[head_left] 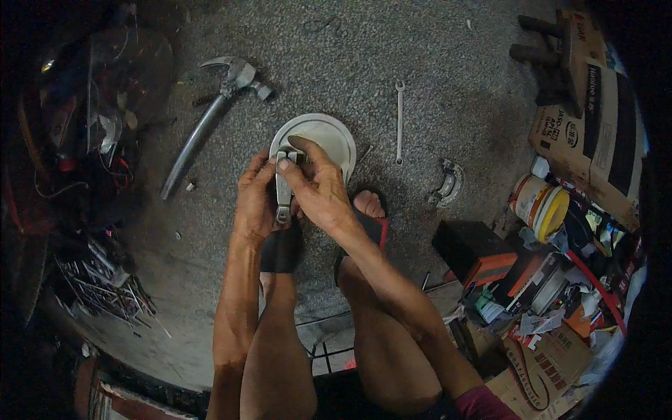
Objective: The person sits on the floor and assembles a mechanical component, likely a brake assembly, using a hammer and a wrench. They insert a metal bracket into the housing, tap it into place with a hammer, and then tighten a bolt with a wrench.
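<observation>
Both hands are closed around a grey metal lever piece with a round eye at its lower end. My left hand grips it from the left, thumb near the top. From the right, my right hand presses its thumb on the upper end, with the index finger curled beyond. Just behind the fingers shows a pale round metal plate, partly covered by the right hand. Whether the lever is joined to this plate cannot be told.
A claw hammer lies left of the plate, a wrench to its right. A curved brake shoe rests farther right. Cardboard boxes, a tub and clutter line the right side; metal rods lie at left.
</observation>
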A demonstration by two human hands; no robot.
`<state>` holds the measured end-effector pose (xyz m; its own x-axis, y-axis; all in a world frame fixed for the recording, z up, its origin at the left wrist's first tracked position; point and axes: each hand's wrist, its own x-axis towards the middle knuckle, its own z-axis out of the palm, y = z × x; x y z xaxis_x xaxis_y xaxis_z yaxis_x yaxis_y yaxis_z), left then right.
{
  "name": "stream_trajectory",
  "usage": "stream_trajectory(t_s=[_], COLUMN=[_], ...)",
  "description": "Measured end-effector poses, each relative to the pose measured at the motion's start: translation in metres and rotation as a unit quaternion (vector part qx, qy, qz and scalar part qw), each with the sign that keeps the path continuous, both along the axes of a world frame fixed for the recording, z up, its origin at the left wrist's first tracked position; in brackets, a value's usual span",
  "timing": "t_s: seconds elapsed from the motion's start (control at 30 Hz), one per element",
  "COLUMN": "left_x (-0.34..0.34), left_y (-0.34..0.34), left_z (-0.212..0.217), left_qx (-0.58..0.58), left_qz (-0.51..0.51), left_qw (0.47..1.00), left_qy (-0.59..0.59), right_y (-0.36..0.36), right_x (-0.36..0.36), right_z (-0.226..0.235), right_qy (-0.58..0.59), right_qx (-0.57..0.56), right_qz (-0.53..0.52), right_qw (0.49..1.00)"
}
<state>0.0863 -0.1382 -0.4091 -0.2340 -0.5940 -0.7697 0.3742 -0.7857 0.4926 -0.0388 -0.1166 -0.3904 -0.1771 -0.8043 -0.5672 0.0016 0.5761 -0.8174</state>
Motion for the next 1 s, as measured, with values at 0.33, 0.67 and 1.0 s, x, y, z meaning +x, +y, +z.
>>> stream_trajectory(t_s=[0.33,0.67,1.0], left_x=[-0.006,-0.004,-0.011], left_y=[0.001,0.010,0.010], left_z=[0.005,-0.001,0.010], left_qx=[-0.038,-0.073,-0.091], left_qz=[-0.002,-0.058,-0.091], left_qw=[0.997,0.991,0.969], left_qy=[-0.062,-0.099,-0.210], right_y=[0.007,0.013,0.060], right_x=[0.004,-0.028,-0.084], right_z=[-0.003,0.019,0.024], right_qy=[-0.017,-0.211,-0.210], right_qx=[-0.008,0.027,0.063], right_qz=[-0.005,0.008,-0.361], right_qw=[1.000,0.977,0.907])
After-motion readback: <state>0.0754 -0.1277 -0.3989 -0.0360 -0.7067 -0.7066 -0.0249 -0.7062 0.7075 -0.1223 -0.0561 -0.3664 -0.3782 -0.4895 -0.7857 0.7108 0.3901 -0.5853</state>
